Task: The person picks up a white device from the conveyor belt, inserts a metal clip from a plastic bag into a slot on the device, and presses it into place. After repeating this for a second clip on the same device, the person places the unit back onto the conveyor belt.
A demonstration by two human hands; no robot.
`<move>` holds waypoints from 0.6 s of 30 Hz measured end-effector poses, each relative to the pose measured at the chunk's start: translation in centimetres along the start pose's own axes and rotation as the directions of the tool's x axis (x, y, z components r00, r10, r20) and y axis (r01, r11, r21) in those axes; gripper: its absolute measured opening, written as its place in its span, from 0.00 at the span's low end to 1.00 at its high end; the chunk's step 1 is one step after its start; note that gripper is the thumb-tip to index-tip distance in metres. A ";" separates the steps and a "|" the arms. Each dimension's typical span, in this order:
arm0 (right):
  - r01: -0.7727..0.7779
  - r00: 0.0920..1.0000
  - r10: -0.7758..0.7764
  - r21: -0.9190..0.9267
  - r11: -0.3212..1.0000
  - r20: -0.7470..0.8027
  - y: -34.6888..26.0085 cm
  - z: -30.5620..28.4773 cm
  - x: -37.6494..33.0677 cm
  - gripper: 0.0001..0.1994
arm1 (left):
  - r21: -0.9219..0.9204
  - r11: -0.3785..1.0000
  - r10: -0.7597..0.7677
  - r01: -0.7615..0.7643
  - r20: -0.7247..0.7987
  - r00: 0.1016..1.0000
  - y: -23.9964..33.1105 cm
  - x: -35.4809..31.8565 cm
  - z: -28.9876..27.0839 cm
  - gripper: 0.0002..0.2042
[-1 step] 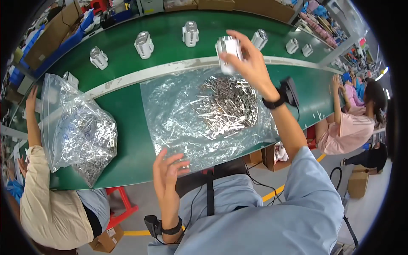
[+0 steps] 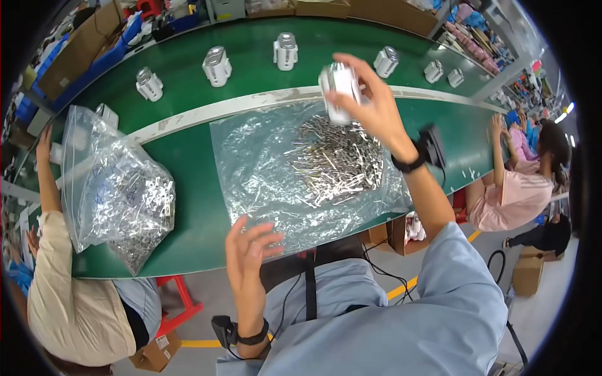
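Observation:
My right hand (image 2: 377,111) grips a small white device with a silver top (image 2: 339,91), a little blurred, between thumb and fingers. It is held up over the far edge of a clear plastic sheet or bag (image 2: 251,169). On that plastic lies a heap of small shiny metal parts (image 2: 342,166), close below the device. My left hand (image 2: 249,254) hovers at the near edge of the plastic, fingers apart and holding nothing. Each wrist has a black strap with a small box.
Similar white devices (image 2: 217,66) stand in a row on the green belt (image 2: 251,62) beyond a pale rail (image 2: 182,120). A clear bag full of metal parts (image 2: 135,200) sits at left. Co-workers sit on both sides, one with a beige sleeve (image 2: 53,238), another in pink (image 2: 517,200).
My right hand has come slightly nearer and to the right with the white device. The devices on the belt appear shifted slightly right. My left hand stays nearly still.

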State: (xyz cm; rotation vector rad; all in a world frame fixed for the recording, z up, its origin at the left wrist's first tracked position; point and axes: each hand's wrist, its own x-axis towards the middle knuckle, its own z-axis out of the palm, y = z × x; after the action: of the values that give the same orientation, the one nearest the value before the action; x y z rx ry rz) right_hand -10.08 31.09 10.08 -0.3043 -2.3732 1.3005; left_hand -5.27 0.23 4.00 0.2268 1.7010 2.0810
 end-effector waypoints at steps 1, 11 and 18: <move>0.008 1.000 -0.008 0.003 1.000 0.006 -0.7 -0.2 -0.4 0.34 | -0.142 0.989 0.037 -0.035 0.007 0.999 0.5 1.6 0.8 0.27; 0.724 0.570 -0.708 0.154 0.673 0.416 -6.6 2.9 -8.4 0.31 | -0.436 0.669 -0.351 0.602 0.528 0.773 5.2 5.9 3.9 0.25; 0.139 0.879 -0.373 0.591 0.795 0.296 -8.4 3.4 -14.3 0.33 | -0.474 0.657 -0.448 0.586 0.380 0.809 6.8 -1.8 5.6 0.20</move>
State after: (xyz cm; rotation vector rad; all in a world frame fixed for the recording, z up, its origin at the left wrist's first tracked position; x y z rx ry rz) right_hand 1.17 18.54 11.96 0.5030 -2.0833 1.9693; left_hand -3.04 3.41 12.11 -0.1954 0.7904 1.9045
